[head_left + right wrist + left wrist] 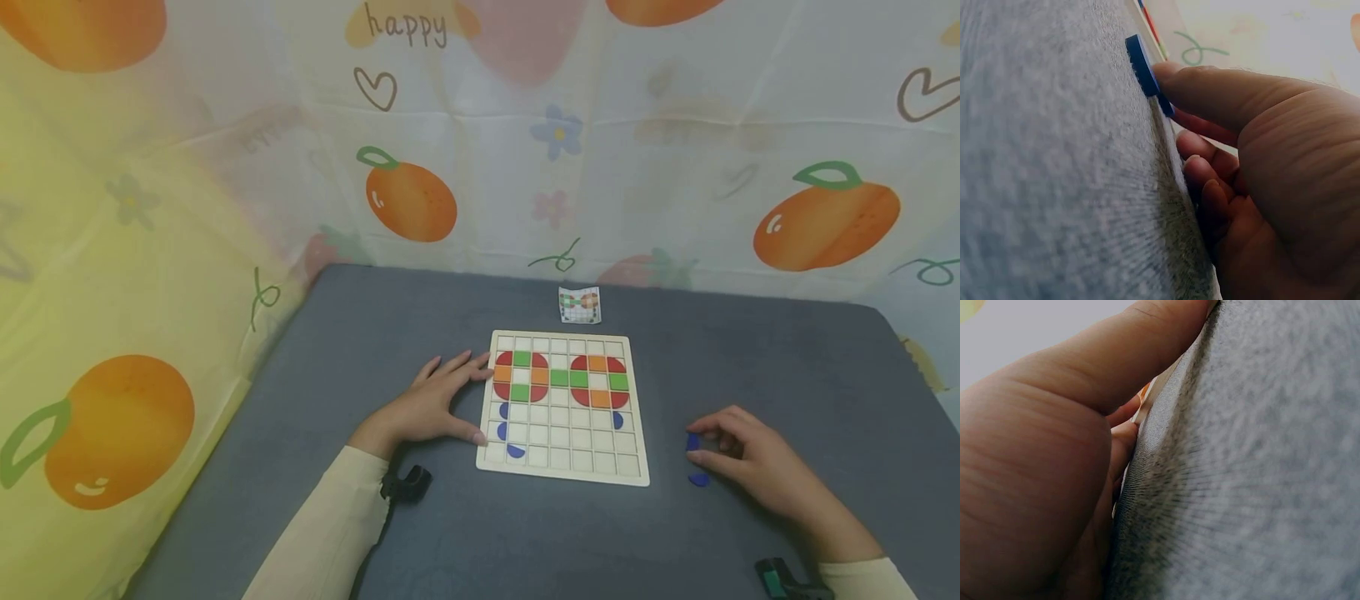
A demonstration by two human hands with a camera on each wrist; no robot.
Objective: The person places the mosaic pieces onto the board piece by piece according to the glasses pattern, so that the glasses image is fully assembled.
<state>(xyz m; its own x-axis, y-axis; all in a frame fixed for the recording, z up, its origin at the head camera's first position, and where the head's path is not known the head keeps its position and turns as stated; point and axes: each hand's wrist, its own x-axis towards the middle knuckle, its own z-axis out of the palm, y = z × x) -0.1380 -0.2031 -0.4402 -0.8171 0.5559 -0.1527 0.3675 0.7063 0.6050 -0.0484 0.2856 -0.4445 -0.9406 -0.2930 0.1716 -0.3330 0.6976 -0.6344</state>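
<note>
A square white grid board [558,475] lies on the table, bearing red, green and orange pieces in two ring shapes joined by a green square [558,378]. Below the rings sit several blue half-round pieces [618,420]. My left hand [427,406] is spread along the board's left edge, fingertips and thumb touching it. To the right of the board, my right hand [757,454] pinches a blue piece [692,442] between thumb and index finger. Just in front of that hand, another blue half-round piece [1141,65] lies on the table.
A small printed card [580,306] with a coloured grid pattern lies behind the board. The grey table [525,542] ends at a fruit-print cloth [480,167] hanging behind it. Dark straps with camera mounts [408,485] sit at both wrists.
</note>
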